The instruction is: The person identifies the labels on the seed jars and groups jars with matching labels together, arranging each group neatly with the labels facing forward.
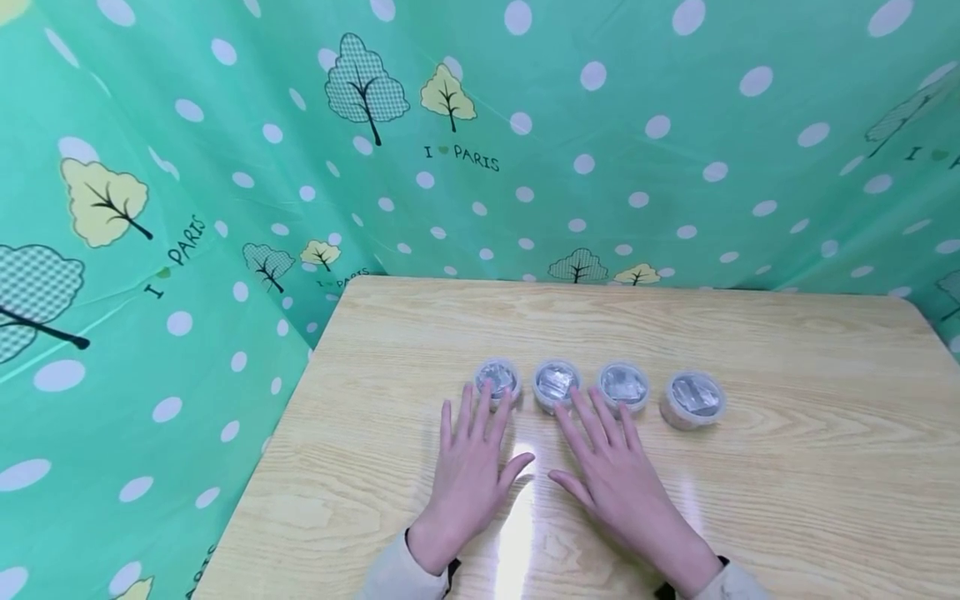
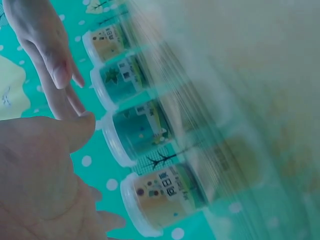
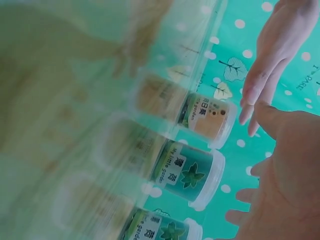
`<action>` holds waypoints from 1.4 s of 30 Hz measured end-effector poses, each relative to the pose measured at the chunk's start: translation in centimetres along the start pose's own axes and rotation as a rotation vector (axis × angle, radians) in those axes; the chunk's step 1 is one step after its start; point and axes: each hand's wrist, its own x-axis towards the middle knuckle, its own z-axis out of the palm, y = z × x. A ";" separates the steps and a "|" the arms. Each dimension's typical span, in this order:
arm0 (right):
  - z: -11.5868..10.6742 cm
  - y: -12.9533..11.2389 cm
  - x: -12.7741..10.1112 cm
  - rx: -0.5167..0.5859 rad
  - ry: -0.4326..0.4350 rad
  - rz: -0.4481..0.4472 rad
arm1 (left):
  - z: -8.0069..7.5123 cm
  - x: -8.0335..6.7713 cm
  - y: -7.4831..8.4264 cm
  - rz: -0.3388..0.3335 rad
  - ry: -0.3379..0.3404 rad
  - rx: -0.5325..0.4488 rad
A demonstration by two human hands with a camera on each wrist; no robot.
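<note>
Several small round plastic tubs with clear lids stand in a row on the table. Both hands are spread palm down, fingers pointing at the row, and hold nothing. The left hand [image 1: 468, 479] has its fingertips overlapping the near edge of the leftmost tub [image 1: 501, 372] in the head view. Fingertips of the right hand [image 1: 618, 483] reach the near rims of the two middle tubs, one [image 1: 557, 379] left and one [image 1: 624, 383] right. To the right of them sits the rightmost tub [image 1: 696, 396]. Wrist views show a tan label on the leftmost tub [image 2: 162, 200] and a green one on its neighbour [image 3: 185, 175].
The tubs stand on a glossy wood-grain table [image 1: 390, 350] that reflects them and the hands. Behind and to the left hangs a green curtain [image 1: 525, 200] with white dots and tree prints. Pale sleeves [image 1: 405, 573] cover the forearms.
</note>
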 end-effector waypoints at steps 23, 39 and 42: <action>0.6 -1.5 3.4 0.054 -0.021 -0.054 | 0.1 1.2 -3.7 -0.031 0.052 -0.144; 0.7 -3.2 6.3 0.188 -0.041 -0.037 | 0.2 2.7 -5.9 0.039 0.071 -0.236; 0.7 -3.4 6.8 0.200 -0.042 -0.030 | 0.3 3.0 -6.2 0.059 0.087 -0.276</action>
